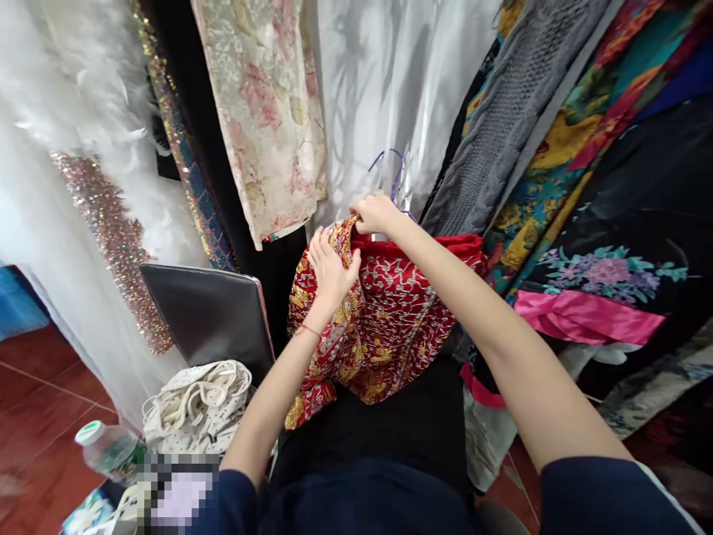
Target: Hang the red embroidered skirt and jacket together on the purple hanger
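Note:
A red garment (398, 312) with gold and silver embroidery lies gathered in front of me, its lower part over my black-clad lap. My left hand (331, 271) rests on its upper left part, fingers stretched out against the cloth. Just above, my right hand (377, 215) is closed on the garment's top edge, the fingertips partly hidden. Behind the right hand rises the purple hook of a hanger (396, 174), most of it hidden by the hand and cloth.
Hanging clothes surround the spot: a pale floral garment (272, 119), a grey knit (490, 126) and a black piece with embroidered flowers (610, 271). To the left are a dark chair back (206, 312), a heap of white dotted cloth (197, 405) and a plastic bottle (108, 449).

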`<state>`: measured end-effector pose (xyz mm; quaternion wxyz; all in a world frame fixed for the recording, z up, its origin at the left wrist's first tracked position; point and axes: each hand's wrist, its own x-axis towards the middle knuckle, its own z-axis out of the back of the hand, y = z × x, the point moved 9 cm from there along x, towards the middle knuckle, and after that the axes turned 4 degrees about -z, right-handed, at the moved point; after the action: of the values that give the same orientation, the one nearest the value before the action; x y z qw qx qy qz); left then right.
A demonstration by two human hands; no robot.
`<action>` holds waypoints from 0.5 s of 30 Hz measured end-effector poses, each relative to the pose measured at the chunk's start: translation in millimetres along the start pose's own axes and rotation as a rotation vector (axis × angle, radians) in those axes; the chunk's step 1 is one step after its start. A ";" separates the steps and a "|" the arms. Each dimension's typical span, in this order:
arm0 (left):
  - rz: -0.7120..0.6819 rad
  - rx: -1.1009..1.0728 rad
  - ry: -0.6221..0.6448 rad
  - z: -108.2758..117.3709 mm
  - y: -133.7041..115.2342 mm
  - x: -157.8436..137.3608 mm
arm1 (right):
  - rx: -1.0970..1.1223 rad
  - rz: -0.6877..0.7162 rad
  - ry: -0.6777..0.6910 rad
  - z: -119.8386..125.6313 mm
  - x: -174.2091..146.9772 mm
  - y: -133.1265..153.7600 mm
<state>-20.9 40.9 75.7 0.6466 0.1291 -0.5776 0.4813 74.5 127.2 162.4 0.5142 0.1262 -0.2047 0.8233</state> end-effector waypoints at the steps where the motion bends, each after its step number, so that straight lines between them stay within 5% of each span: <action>1: -0.004 0.015 0.043 -10.3 2.6 17.9 | 0.020 0.011 0.000 1.5 -0.8 -0.7; 4: -0.068 0.004 0.353 -53.2 10.8 53.1 | 0.153 0.083 0.011 7.9 -6.5 -4.2; 7: -0.083 -0.019 0.459 -70.5 22.5 68.3 | 0.319 0.156 -0.109 25.4 -22.9 -19.7; 11: -0.061 -0.162 0.484 -75.8 22.1 85.0 | 0.528 -0.170 -0.427 40.1 -60.8 -98.4; 13: -0.022 -0.330 0.570 -84.1 13.4 93.7 | 0.697 -0.403 -0.345 16.6 -76.8 -139.1; 15: 0.076 -0.527 0.712 -97.4 4.1 97.7 | 0.894 -0.514 -0.042 -23.1 -84.1 -154.3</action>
<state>23.8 159.6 130.0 0.7978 -0.2351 -0.4262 0.3557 250.1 130.9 138.8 0.5915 0.3962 0.1946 0.6748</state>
